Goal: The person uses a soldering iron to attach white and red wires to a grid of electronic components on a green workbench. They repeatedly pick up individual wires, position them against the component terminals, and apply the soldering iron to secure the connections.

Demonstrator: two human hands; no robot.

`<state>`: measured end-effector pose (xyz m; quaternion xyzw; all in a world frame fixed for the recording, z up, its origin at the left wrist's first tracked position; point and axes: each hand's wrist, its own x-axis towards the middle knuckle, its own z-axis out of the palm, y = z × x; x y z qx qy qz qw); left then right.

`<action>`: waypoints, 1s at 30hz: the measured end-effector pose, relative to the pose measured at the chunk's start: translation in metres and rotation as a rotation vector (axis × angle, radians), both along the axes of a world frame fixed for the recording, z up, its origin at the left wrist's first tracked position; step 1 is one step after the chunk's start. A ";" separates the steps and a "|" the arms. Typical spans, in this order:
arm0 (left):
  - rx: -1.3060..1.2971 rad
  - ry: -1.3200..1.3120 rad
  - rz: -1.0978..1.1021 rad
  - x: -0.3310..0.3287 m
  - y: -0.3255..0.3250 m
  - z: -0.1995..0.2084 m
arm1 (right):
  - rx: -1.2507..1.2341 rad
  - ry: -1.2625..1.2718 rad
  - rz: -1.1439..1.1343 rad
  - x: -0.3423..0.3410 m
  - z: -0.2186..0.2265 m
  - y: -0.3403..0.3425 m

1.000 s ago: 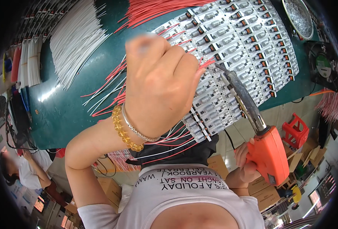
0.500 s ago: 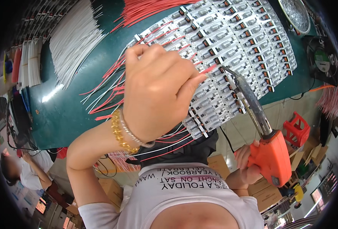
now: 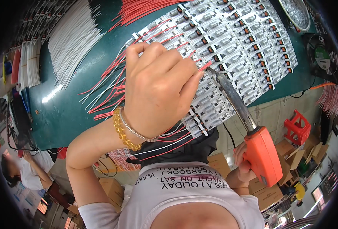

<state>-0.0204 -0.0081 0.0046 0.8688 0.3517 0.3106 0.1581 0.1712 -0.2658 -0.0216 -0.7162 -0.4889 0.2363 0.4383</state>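
Several lines of dark capitals (image 3: 190, 179) run upside down across the white shirt (image 3: 144, 196). Print on the black fan (image 3: 324, 73)'s round label (image 3: 321, 53) is too small to read.

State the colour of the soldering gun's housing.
The soldering gun's housing is bright orange-red; it shows best in the head view, the only one here.

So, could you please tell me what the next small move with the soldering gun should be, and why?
I'd probably ease the soldering gun gently toward the red wires: the left hand pinches them near their ends, over the circuit boards, and the gun, in the right hand, has its tip close beside them. Whether they already touch, I can't tell.
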 end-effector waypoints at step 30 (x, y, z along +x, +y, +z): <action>-0.067 -0.007 0.013 0.006 -0.015 0.002 | 0.064 0.454 0.030 -0.007 0.013 0.004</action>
